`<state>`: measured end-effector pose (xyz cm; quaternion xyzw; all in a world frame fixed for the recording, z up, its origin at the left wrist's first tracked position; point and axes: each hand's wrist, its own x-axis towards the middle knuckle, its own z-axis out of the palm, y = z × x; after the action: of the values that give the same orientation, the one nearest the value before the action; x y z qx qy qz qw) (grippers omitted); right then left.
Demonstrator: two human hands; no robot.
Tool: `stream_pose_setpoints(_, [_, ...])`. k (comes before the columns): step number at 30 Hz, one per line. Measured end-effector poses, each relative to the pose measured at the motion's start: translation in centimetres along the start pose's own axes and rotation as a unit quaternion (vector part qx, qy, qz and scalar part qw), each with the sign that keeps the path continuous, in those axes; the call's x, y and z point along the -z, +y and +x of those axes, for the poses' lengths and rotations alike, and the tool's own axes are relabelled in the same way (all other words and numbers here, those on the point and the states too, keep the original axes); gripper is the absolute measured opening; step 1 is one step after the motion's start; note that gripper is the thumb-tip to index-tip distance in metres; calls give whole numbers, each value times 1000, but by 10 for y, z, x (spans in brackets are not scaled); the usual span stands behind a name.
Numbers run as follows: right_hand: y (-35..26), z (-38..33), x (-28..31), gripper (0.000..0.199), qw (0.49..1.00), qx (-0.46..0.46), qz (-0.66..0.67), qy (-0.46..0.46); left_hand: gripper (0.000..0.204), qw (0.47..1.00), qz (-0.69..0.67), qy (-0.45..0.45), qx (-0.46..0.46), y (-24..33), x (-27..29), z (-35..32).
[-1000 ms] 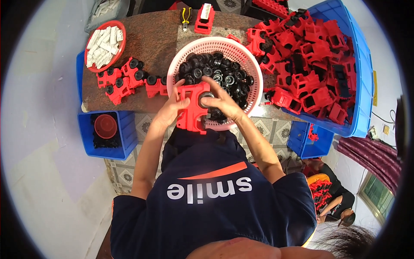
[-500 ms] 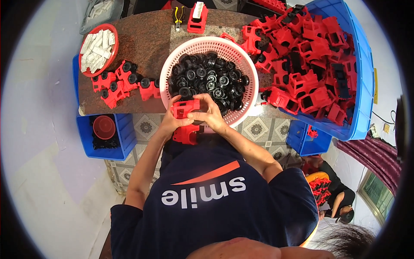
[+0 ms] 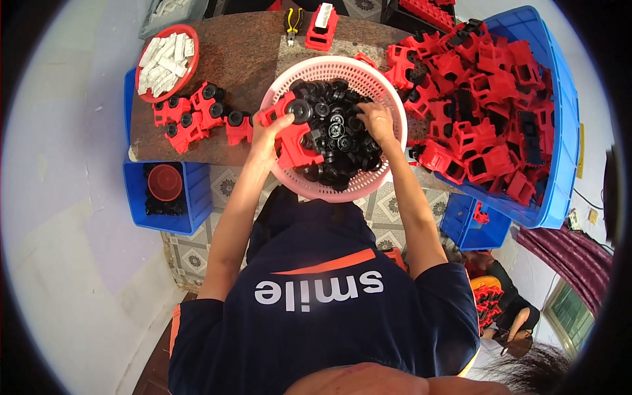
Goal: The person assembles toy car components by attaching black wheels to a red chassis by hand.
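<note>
At basket (image 3: 342,68) — hands (image 3: 377,122), wheels (image 3: 337,130), toy (image 3: 294,146) (held)

Looks steeply down from head height, fisheye-wide, close above the shirt (image 3: 322,322), reaching past the table's (image 3: 230,59) far edge.

The boxy plastic toy truck body (image 3: 297,150) over the basket is bright red, and the round ribbed plastic wheel (image 3: 300,110) on it is black. Glossy black, too, are the heaped round plastic wheels (image 3: 337,130). The perforated round plastic basket (image 3: 372,76) is pale pink, patterned with rows of small openings. Speckled reddish brown marks the stone tabletop (image 3: 240,52); white, the slim plastic blocks (image 3: 161,62) in a round red plastic tray (image 3: 185,81). The large plastic bin (image 3: 559,131) is blue — the patterned floor tiles (image 3: 195,260) grey and off-white, with dark flower motifs. The short-sleeved cloth shirt (image 3: 329,329) is navy, with an orange-red stripe and white lettering.
</note>
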<state>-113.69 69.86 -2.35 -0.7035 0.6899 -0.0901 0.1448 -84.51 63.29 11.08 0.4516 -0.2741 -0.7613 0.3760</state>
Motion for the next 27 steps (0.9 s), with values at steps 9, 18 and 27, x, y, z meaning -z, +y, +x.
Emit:
stream_pose_setpoints(9, [-131, -25, 113, 32, 731, -73, 676, -56, 45, 999, -3, 14, -45, 5, -10, 6])
stream_pose_setpoints(18, [-147, -38, 95, 57, 755, -153, 624, -131, 67, 999, 7, -24, 44, -1, 6, 0])
stream_pose_setpoints(27, [-159, -57, 95, 83, 527, -163, 807, -212, 128, 989, 135, -44, -29, -17, -9, -66])
